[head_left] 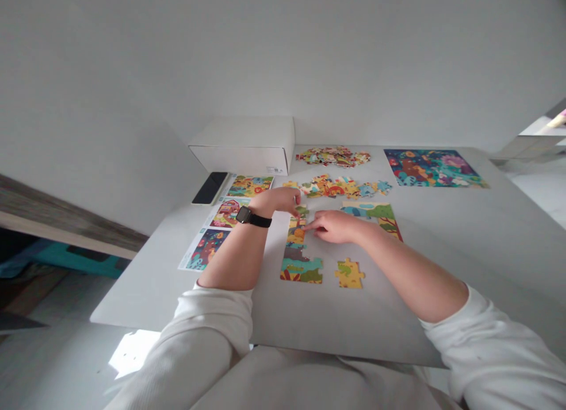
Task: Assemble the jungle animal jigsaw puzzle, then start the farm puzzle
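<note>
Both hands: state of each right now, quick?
Left hand: fingers bent at the puzzle strip; grip cannot be told.
Right hand: index finger extended toward the puzzle strip, others curled; grip cannot be told.

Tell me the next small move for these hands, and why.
Probably press the upper part of the puzzle strip snug: the left hand is at its top end, the right hand points a finger at its right edge, and the lone piece lies apart, with neither hand on it.
</note>
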Tool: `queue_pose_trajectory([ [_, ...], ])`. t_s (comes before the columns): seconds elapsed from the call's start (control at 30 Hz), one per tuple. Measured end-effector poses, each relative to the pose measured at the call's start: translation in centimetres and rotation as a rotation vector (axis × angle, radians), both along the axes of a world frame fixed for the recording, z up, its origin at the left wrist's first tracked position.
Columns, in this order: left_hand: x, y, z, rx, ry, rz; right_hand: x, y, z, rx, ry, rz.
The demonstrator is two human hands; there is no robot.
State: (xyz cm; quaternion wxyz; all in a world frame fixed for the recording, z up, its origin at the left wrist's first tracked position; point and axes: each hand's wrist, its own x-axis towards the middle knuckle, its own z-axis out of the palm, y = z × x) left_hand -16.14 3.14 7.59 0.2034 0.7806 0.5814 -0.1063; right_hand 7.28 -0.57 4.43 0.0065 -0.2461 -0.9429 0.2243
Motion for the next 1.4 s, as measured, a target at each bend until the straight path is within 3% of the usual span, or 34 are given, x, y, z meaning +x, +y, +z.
queue_pose_trajectory([
  [0.3,-0.6,0.5,-1.0,0.037,-0.066,-0.059,0.0,0.0,0.2,-0.004,-0.034,-0.018],
  [0.5,-0.6,0.4,-0.9,0.049,-0.063,-0.037,-0.1,-0.1,0.0,0.019,-0.048,-0.025],
  [0.77,-0.7,1.2,-1.9,0.063,-0.09,-0.02,0.0,-0.2,0.0,0.016,-0.021,-0.024],
  [1.27,-0.4,1.3,-1.5,0.078,-0.051,-0.038,-0.3,-0.2,0.6,0.003,-0.027,-0.054],
  [1.4,-0.4,1.6,-1.8,0.199,-0.142,0.045,-0.3,-0.1,0.4,0.028,-0.02,-0.047],
])
